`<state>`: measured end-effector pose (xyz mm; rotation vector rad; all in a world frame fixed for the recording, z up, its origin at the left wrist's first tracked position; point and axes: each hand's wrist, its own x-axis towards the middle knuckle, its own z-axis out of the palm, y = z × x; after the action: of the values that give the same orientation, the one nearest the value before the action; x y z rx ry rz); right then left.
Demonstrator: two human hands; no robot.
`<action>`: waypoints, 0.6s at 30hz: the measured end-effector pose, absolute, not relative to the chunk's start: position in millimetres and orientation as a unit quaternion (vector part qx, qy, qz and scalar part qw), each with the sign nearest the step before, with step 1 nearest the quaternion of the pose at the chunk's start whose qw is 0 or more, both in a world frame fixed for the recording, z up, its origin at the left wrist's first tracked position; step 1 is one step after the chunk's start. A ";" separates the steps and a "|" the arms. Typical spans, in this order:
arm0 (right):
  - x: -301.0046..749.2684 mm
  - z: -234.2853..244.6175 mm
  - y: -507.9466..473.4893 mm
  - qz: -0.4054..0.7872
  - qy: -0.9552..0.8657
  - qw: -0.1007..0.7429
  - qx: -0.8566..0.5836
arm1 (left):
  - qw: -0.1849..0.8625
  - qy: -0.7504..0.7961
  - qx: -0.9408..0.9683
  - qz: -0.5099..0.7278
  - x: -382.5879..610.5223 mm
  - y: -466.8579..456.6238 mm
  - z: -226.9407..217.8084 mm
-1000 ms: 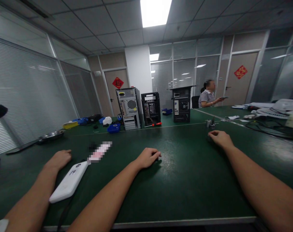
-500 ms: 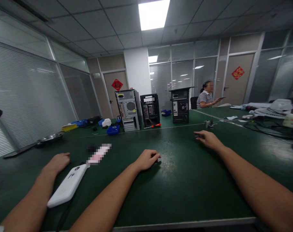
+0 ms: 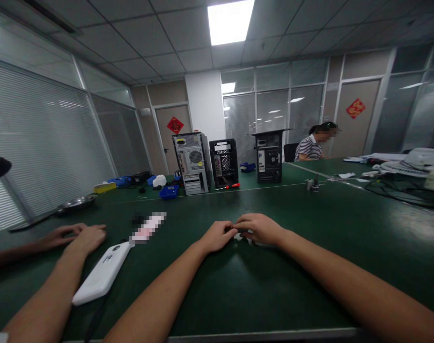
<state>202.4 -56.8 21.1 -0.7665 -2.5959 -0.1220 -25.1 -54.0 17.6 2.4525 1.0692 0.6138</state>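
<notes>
My left hand (image 3: 217, 236) rests on the dark green table (image 3: 295, 286) with its fingers curled and thumb and forefinger pressed together. From the right, my right hand (image 3: 260, 228) has come against it; the fingertips of both meet in front of me. The right fingers are bent inward and closed. Whatever lies in either pinch is too small or hidden to make out. Pale light reflections show on the table just under the fingertips. Left of my forearm lies a white power bank-like device (image 3: 101, 272) with a dark cable.
Another person's hands (image 3: 90, 238) rest at the left. Computer cases (image 3: 196, 164) stand at the back, with a red-handled screwdriver (image 3: 233, 185) and blue tray (image 3: 169, 192) nearby. Small metal parts (image 3: 314, 185) stand back right. A person in a striped top (image 3: 308, 148) sits beyond.
My right hand has moved left from the table's right side to meet my left hand, which stays put. Another hand has come in at far left. The seated person has leaned forward.
</notes>
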 end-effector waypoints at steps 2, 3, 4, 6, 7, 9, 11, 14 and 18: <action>202.2 19.0 -57.5 -0.034 -0.935 0.216 -0.280 | 0.195 0.379 0.879 0.214 -25.5 -53.6 17.7; 202.6 18.2 -57.3 -0.026 -0.934 0.216 -0.282 | 0.194 0.379 0.880 0.212 -25.5 -53.2 17.5; 202.8 17.4 -56.9 -0.017 -0.933 0.217 -0.286 | 0.192 0.380 0.880 0.212 -25.5 -52.7 17.2; 202.1 15.8 -56.0 0.001 -0.927 0.223 -0.302 | 0.188 0.384 0.878 0.214 -25.5 -51.4 16.0; 201.3 14.9 -55.8 0.011 -0.922 0.229 -0.312 | 0.186 0.386 0.878 0.215 -25.6 -50.8 15.4; 199.0 13.7 -56.5 0.028 -0.912 0.242 -0.331 | 0.187 0.388 0.876 0.217 -26.2 -50.1 14.6; 197.1 13.5 -58.5 0.040 -0.906 0.252 -0.339 | 0.191 0.387 0.875 0.221 -26.8 -50.3 14.5; 195.1 14.7 -62.8 0.039 -0.903 0.264 -0.337 | 0.197 0.380 0.874 0.232 -27.4 -51.3 15.6; 192.3 14.8 -66.4 0.029 -0.905 0.277 -0.321 | 0.195 0.385 0.872 0.233 -27.8 -51.6 16.4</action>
<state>192.3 -66.4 14.8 -0.8630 -2.4307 0.0773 -27.8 -51.6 16.4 2.4437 1.0782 0.6520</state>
